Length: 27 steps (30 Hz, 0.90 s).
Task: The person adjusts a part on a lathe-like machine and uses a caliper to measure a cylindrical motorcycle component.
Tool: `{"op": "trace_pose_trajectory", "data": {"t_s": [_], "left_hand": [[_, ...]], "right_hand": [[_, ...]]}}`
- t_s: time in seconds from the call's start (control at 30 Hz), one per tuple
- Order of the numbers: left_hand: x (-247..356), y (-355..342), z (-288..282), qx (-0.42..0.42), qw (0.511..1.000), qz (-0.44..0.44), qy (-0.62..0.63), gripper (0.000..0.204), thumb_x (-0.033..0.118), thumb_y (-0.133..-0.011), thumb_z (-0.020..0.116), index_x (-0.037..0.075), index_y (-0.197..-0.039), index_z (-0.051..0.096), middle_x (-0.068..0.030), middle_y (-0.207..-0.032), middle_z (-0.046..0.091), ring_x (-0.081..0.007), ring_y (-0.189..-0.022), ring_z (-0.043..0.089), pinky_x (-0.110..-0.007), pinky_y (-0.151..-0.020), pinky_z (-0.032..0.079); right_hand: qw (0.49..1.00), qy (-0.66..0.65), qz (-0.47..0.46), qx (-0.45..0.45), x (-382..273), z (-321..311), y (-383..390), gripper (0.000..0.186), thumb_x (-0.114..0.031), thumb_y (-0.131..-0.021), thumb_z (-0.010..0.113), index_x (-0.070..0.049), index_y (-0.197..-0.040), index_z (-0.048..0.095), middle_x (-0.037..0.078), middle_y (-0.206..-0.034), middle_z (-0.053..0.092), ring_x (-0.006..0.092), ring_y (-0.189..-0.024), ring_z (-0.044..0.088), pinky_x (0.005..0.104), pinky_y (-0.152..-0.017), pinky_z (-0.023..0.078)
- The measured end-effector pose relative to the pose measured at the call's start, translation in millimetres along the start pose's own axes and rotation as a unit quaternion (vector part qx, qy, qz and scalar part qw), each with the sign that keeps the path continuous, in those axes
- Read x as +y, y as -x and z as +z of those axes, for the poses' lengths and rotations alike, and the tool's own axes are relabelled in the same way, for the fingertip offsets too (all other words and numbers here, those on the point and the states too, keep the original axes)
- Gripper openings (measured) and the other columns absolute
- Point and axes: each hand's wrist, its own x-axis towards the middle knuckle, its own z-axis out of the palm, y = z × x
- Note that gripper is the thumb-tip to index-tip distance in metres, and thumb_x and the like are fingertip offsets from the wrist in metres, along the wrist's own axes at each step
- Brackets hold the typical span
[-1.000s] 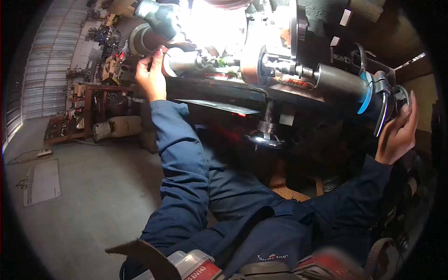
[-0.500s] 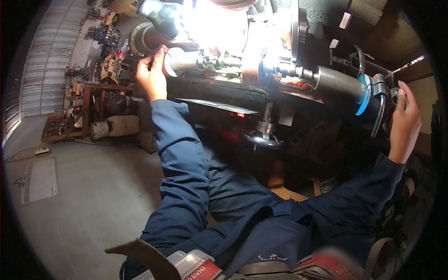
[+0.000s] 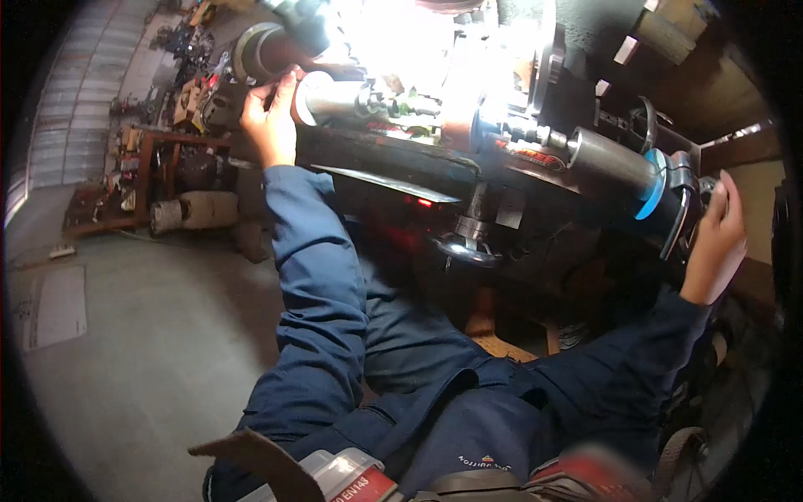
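Note:
A lathe-like bench machine (image 3: 385, 149) spans the upper middle, with strong glare over its centre. My left hand (image 3: 272, 130) is closed on the reddish-rimmed round end of a pale metal cylinder (image 3: 335, 102) at the machine's left; its thumb lies along the rim, and some fingers are hidden behind. To the right, a grey metal cylinder (image 3: 615, 163) carries a blue ring (image 3: 652, 188) and a clamp with a lever (image 3: 679, 213). My right hand (image 3: 718, 243) is curled at a small metal knob (image 3: 708, 184) beyond the clamp, its fingers partly hidden.
A spoked handwheel (image 3: 468, 249) sticks out below the machine toward me. A lamp-like metal part (image 3: 305, 23) hangs at the upper left. Shelves of loose parts (image 3: 188, 109) line the left wall, above a cylindrical tank (image 3: 194, 212). A wooden stool (image 3: 502, 345) stands beneath.
The view has shifted and tilted slightly, so the machine's right end sits lower. Both hands stay at the same ends of the machine; my right fingers have shifted slightly at the knob.

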Motion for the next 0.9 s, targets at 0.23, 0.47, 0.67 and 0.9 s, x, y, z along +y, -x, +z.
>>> {"op": "trace_pose_trajectory", "data": {"t_s": [0.23,0.47,0.67,0.9], "left_hand": [[-20.5,-9.9,-12.7,-0.017,1.0,-0.003,-0.012,0.029,0.019,-0.079,0.082,-0.004,-0.088,0.068,-0.0106,-0.09,0.073,-0.014,-0.084,0.065,-0.029,-0.081,0.052],[21.3,-0.7,-5.2,-0.015,0.992,0.007,-0.123,0.031,0.024,-0.077,0.083,-0.003,-0.087,0.071,-0.0099,-0.088,0.074,-0.0137,-0.081,0.067,-0.029,-0.077,0.053],[34.4,-1.0,-6.4,-0.038,0.997,-0.003,-0.066,0.033,0.024,-0.078,0.083,-0.003,-0.091,0.07,-0.0108,-0.091,0.074,-0.0148,-0.085,0.069,-0.029,-0.077,0.054],[23.5,-4.8,-13.8,-0.041,0.99,-0.004,-0.137,0.04,0.034,-0.076,0.083,-0.001,-0.092,0.07,-0.0118,-0.09,0.074,-0.0159,-0.084,0.07,-0.029,-0.076,0.054]], "right_hand": [[0.966,-0.116,-0.032,0.227,-22.1,19.0,45.8,0.044,-0.034,-0.105,0.037,0.0,-0.124,0.058,0.021,-0.119,0.064,0.0353,-0.108,0.065,0.0409,-0.09,0.053],[0.969,-0.149,-0.021,0.198,-4.5,35.2,80.7,0.05,-0.025,-0.103,0.039,0.007,-0.142,0.034,0.029,-0.133,0.049,0.0426,-0.122,0.051,0.0468,-0.101,0.043],[0.98,-0.055,-0.046,0.188,-6.3,-28.2,25.4,0.05,-0.037,-0.101,0.045,-0.001,-0.136,0.049,0.017,-0.117,0.062,0.0293,-0.106,0.057,0.0434,-0.091,0.042],[0.949,0.148,-0.08,-0.266,10.7,-24.0,-47.7,0.048,-0.037,-0.098,0.046,-0.006,-0.134,0.053,0.02,-0.121,0.064,0.0388,-0.106,0.063,0.0444,-0.088,0.049]]}}
